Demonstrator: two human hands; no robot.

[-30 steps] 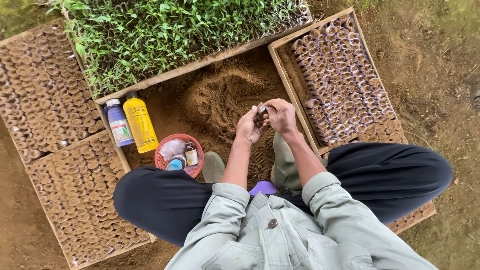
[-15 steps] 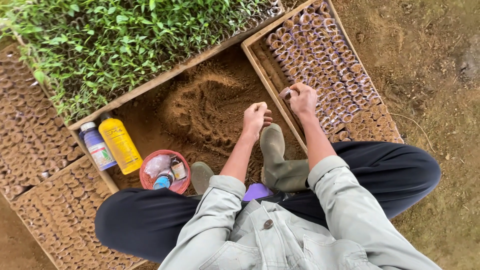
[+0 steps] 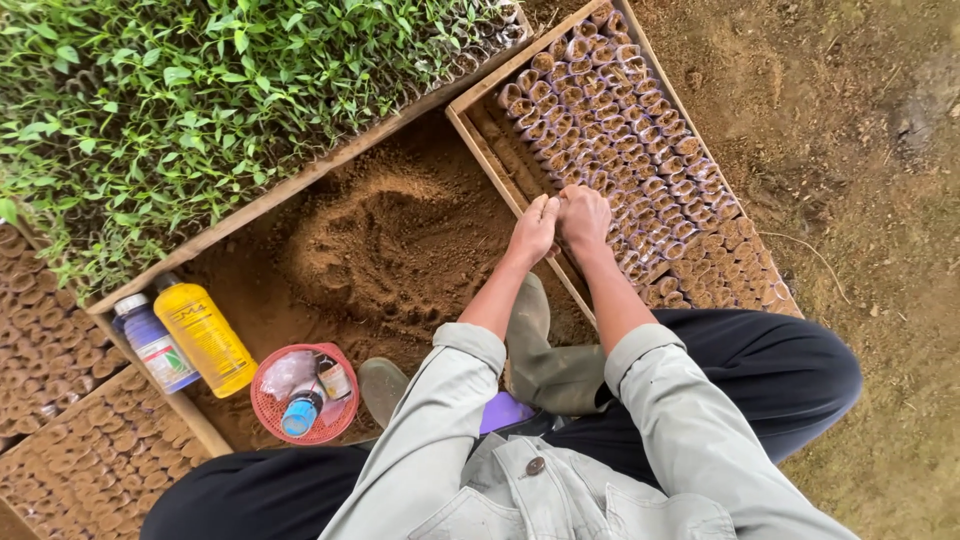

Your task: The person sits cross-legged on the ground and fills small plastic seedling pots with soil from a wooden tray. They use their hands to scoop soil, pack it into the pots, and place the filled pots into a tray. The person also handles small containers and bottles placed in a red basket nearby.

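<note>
Both hands are meeting at the wooden tray (image 3: 478, 135) edge: left hand (image 3: 532, 230) and right hand (image 3: 584, 217) pinching together over one soil-filled seedling cup (image 3: 592, 178); grip contents can't tell. Risk: wrists nudging neighbouring cups, toppling rows, spilling soil.

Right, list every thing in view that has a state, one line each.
left hand: closed, pressed against the right hand above the tray edge
right hand: closed, contents hidden
wooden tray of small pots: mostly filled, near-left strip bare
seedling tray: full of green sprouts
soil pile: loose, scooped hollow
yellow bottle: lying down, capped
purple bottle: lying down, capped
red basket: holds small items
</note>
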